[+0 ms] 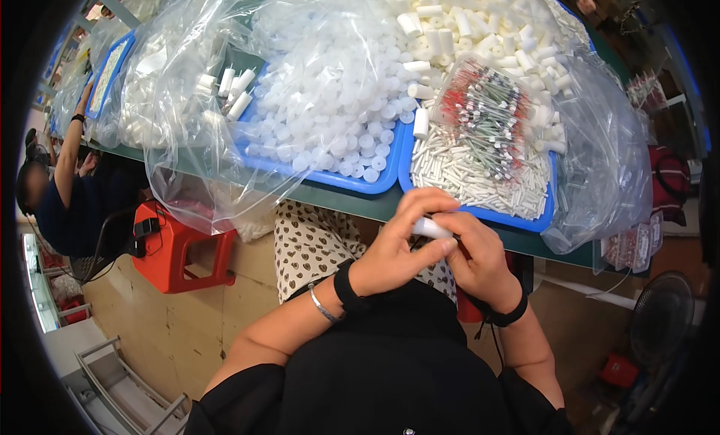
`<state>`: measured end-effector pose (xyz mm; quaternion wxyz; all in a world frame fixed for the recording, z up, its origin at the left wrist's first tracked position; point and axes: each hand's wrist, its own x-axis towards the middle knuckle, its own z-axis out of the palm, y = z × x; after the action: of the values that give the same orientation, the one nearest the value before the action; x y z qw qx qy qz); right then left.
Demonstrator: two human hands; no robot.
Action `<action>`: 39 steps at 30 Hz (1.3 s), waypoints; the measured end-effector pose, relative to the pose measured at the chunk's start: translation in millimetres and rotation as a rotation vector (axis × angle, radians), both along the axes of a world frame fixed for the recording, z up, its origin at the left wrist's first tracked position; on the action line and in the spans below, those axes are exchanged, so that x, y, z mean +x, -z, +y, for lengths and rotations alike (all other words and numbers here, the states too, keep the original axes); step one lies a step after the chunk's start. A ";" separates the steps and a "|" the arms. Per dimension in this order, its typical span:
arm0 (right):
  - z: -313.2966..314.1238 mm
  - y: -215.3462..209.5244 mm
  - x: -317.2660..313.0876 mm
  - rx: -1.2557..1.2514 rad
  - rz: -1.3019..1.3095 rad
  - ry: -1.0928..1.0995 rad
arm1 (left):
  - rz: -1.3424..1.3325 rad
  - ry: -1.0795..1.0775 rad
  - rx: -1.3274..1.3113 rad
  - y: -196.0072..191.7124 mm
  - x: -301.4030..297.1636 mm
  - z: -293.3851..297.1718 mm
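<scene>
A short white cylinder (431, 227) is held between both hands, just off the table's front edge and above my lap. My left hand (397, 244) is closed round its left end, with the thumb along its near side. Against its right end press the curled fingers of my right hand (478, 253). The fingers cover much of the cylinder, so its ends are hidden. Right beyond the hands is a blue tray (545, 223) of small thin white tubes (480, 184). On these tubes rests a clear plastic box (455, 75) of red-and-grey wired parts (491, 112).
A second blue tray (386, 181) holds translucent caps (322, 127) under clear plastic sheeting (225, 135). White foam-like cylinders (487, 26) are heaped behind. To the left, a person (64, 187) sits near a red stool (176, 247). A black fan (661, 319) stands at right.
</scene>
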<state>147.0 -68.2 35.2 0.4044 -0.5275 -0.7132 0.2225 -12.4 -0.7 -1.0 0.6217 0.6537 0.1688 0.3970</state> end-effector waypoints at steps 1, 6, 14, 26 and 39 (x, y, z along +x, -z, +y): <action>-0.5 2.3 -1.2 0.010 0.007 0.003 | -0.083 0.083 -0.204 1.5 1.7 -3.7; -2.2 10.3 -10.1 0.045 0.048 0.022 | -0.087 0.184 -0.282 6.2 -1.5 -3.7; 6.7 21.5 -20.6 0.095 -0.071 0.121 | -0.375 0.317 -0.963 -9.4 0.6 4.4; 10.5 17.0 -27.5 0.106 -0.324 0.161 | -0.536 0.256 -1.111 1.9 4.8 -11.7; 18.9 26.9 -21.1 0.263 -0.329 0.124 | -0.549 0.256 -1.169 3.9 1.0 -8.0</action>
<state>125.9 -49.2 8.3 0.3607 -0.5423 -0.7587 0.0128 -11.4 -8.7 -4.8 0.9371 0.0981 0.1130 0.3153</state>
